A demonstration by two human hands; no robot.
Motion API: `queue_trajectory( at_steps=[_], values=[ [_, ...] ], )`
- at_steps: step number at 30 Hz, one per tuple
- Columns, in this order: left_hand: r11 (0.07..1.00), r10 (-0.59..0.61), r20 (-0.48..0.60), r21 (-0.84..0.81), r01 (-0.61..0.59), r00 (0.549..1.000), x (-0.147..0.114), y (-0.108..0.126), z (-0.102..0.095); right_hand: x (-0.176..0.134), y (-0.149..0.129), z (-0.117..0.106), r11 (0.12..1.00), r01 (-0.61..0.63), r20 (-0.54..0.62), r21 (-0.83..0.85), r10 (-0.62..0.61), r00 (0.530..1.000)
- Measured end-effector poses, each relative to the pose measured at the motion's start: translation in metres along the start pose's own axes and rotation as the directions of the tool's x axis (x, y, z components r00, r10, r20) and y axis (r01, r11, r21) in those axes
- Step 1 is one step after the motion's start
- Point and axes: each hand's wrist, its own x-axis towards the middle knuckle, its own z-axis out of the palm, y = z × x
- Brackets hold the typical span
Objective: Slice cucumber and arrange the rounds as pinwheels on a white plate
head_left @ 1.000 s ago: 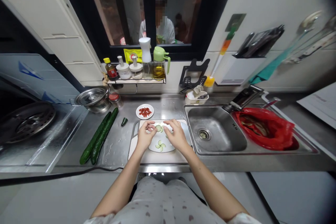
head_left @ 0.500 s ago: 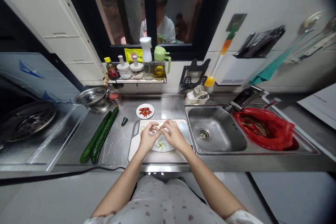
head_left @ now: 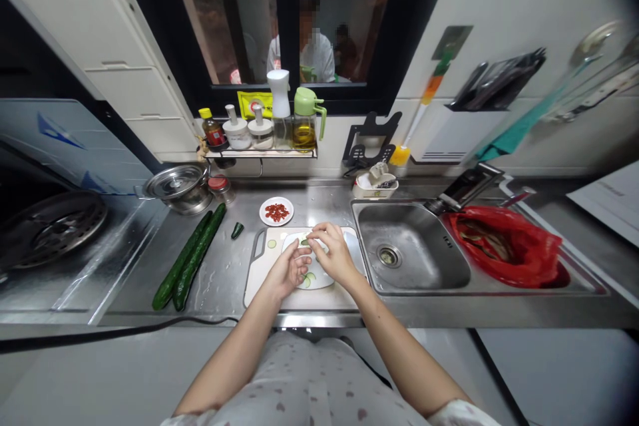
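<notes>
While the left hand (head_left: pixel 290 271) now turns its palm upward and its fingers come loose from the pinch of half a second ago, the right hand (head_left: pixel 333 254) stays in front of the wearer, its thumb and fingertips appearing to grasp a green-edged slice (head_left: pixel 305 241) over the far part of the white plate (head_left: pixel 324 281). The left hand is released and loosely curled, with nothing visible in it; it seems to leave the handling of the slice to the right. Its new position covers part of the slices arranged on the near side of the plate (head_left: pixel 310 278), so that arrangement shows only in part.

The plate rests on the cutting board (head_left: pixel 257 283), and a round slice (head_left: pixel 272 243) lies apart on the board, near its handle. Just beyond the board, a small dish (head_left: pixel 263 215) holds red pieces (head_left: pixel 277 213). To the left on the table (head_left: pixel 219 279) lie two whole cucumbers (head_left: pixel 188 259) and a cucumber end (head_left: pixel 237 231). The sink (head_left: pixel 414 273) borders the board on the right; nothing stands between the hands and the plate, though the left hand itself blocks the view.
</notes>
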Motion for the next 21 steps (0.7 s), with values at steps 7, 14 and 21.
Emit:
queue_trajectory(
  at_steps=[7, 14, 21],
  values=[
    [0.978, 0.018, 0.011, -0.209, -0.015, 1.0, 0.002, 0.006, 0.001, -0.003, 0.003, -0.001, 0.997, 0.073, -0.009, 0.029, -0.073, 0.997],
    [0.972, 0.132, -0.086, -0.182, -0.146, 0.987, 0.003, 0.009, -0.006, -0.006, 0.007, 0.001, 0.996, 0.083, 0.006, 0.023, -0.083, 0.996],
    [0.953, 0.295, -0.17, -0.019, -0.303, 0.94, 0.007, 0.009, -0.013, -0.008, 0.009, 0.007, 0.996, 0.075, 0.059, 0.043, -0.078, 0.995]
  ],
)
